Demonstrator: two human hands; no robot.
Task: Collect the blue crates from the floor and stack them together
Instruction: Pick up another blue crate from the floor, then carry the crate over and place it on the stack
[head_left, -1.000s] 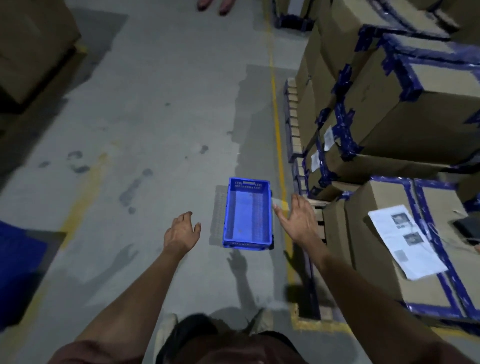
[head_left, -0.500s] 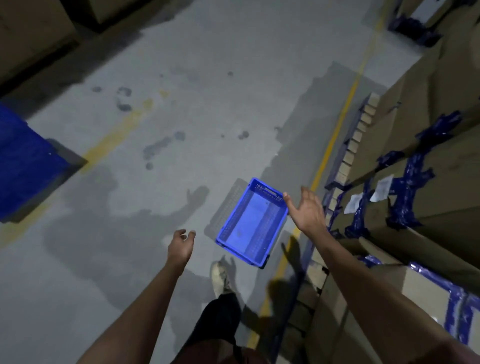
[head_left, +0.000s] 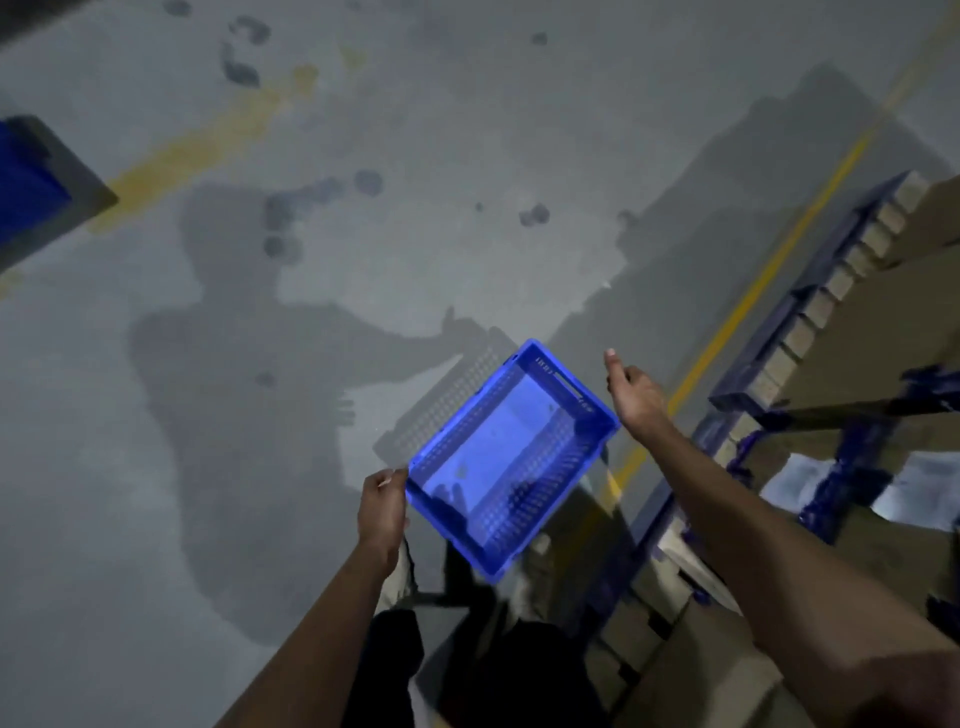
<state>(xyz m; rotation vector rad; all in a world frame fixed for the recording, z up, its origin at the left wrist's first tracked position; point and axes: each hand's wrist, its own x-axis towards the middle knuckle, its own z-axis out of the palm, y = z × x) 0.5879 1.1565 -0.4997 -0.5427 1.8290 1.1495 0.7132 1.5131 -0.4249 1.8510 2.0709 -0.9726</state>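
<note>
One empty blue crate with perforated walls lies on the grey concrete floor just in front of my feet, turned diagonally. My left hand is at its near-left corner, fingertips against the rim. From behind the hand I cannot see whether the fingers grip the rim. My right hand hovers beside the crate's far-right corner with fingers apart, a small gap between it and the rim. No other crate is in view.
Cardboard boxes with blue tape on blue pallets line the right side, close to the crate. A yellow floor line runs along them. A blue object lies at the left edge. My shadow falls across the floor.
I have come closer and the view tilted down. My left hand moved from beside the crate to its near-left corner. My right hand stays near the far-right corner.
</note>
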